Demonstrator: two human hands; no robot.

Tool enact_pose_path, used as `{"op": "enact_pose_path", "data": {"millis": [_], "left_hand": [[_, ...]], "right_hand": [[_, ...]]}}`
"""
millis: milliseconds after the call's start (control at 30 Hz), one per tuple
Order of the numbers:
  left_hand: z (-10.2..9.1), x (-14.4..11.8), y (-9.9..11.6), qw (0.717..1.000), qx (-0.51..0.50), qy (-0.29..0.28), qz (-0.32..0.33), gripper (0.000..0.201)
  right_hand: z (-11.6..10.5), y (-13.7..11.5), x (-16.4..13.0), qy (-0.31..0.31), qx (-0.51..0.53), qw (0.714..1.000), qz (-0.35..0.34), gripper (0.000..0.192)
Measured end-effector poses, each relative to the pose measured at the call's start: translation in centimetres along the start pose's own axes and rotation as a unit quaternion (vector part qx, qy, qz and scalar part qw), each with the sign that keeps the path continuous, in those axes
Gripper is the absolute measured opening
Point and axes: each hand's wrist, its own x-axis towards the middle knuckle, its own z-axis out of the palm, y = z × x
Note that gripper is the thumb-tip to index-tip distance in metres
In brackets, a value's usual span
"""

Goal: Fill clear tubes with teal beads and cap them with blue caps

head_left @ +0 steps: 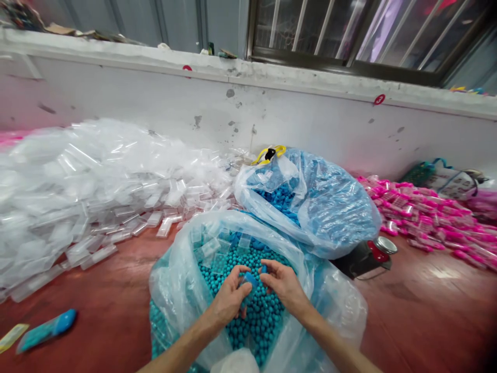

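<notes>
My left hand (228, 299) is closed around a small container whose blue top (250, 281) shows between thumb and fingers; its body is mostly hidden. Close beside it, my right hand (288, 290) pinches a small blue piece (264, 269), perhaps a cap. Both hands are over a clear plastic bag (174, 259) full of teal beads (254, 331). On top of the beads, toward the back of the bag, lie several clear plastic boxes (212, 248).
Behind stands another bag (337, 202) with blue beads (279, 199). Clear boxes (116, 181) are heaped left, pink-capped containers (423, 212) right. A blue-topped container (46, 330) lies on the red floor (104, 300). A metal-lidded jar (384, 246) is at right. A white wall (155, 103) runs behind.
</notes>
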Motion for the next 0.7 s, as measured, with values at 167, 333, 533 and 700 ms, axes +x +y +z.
{"op": "enact_pose_path", "data": {"millis": [167,333,533,700], "left_hand": [[0.8,-0.3,0.3,0.996,-0.059,0.055,0.037,0.053],[1.1,-0.6,0.9,0.991,-0.077,0.058,0.090,0.040],[1.7,-0.7,0.9,0.993,-0.067,0.075,0.067,0.026],[2.4,-0.2,0.5,0.991,-0.009,0.106,0.076,0.019]], "right_hand": [[1.2,-0.5,-2.1,-0.095,-0.163,0.981,-0.039,0.075],[2.6,-0.4,-2.5,-0.074,-0.244,0.964,-0.079,0.093],[3.5,-0.9,-2.9,-0.007,-0.274,0.950,-0.153,0.061],[4.0,0.2,-3.0,0.022,-0.304,0.942,-0.143,0.062]]}}
